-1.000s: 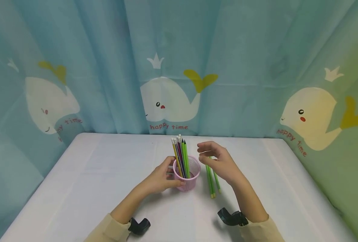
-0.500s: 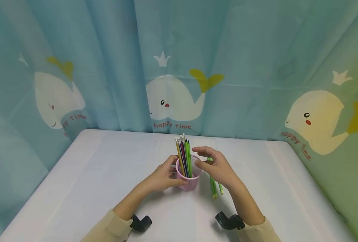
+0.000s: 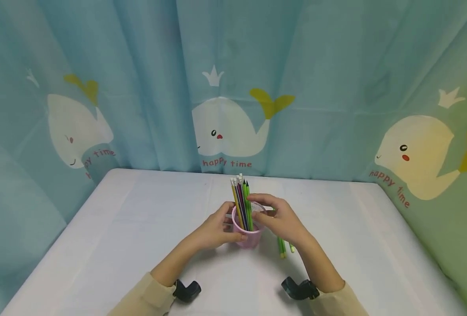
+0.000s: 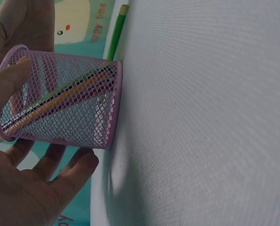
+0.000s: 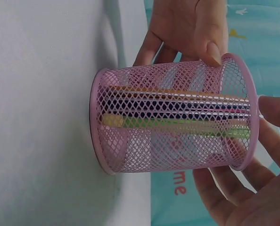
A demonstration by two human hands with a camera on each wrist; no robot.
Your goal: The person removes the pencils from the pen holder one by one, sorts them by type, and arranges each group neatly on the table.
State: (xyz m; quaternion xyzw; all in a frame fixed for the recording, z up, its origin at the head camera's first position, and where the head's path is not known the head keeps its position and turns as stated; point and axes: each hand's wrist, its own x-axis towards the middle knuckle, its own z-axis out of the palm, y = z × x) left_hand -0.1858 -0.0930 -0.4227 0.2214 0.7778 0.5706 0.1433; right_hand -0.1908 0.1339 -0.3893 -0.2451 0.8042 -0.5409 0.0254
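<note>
A pink mesh pencil cup stands upright on the white table. Several pencils lean inside it, yellow, dark and green, most with white eraser ends up and the green ones with dark points up. My left hand holds the cup from the left, thumb on the near side and fingers round the far side. Over the right rim, my right hand has its thumb and fingers relaxed at the green pencils; whether they touch is unclear. In the right wrist view its fingers pass beside the mesh wall.
Loose green pencils lie on the table right of the cup, partly hidden by my right hand. A blue-green curtain with whale prints hangs behind the white table. Each wrist carries a black camera mount.
My right hand has moved left, from above the loose green pencils to the cup's rim and the green pencils inside. The left hand keeps hold of the cup. The head view has shifted slightly.
</note>
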